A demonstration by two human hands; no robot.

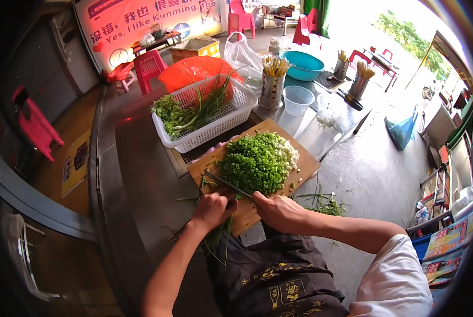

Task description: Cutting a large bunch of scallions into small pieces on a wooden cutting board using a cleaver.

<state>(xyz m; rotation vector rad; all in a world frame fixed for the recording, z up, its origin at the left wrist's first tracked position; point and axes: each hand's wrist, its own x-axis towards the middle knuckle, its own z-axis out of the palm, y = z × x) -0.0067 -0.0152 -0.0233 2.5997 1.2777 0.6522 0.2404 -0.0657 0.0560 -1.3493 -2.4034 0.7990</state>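
A wooden cutting board lies at the near edge of the metal table, bearing a heap of chopped green onions, green on the left and whiter on the right. My right hand grips the handle of a knife, whose blade points to the upper left along the near side of the heap. Close to the blade, my left hand is closed on uncut green onions, whose long leaves hang below it. Loose cut bits lie left of the blade. My left fingertips are partly hidden.
Behind the board stands a white plastic basket of greens. Metal chopstick holders, a clear plastic tub and a turquoise basin are farther back. Scraps of greens lie on the floor to the right. A blue bag stands there too.
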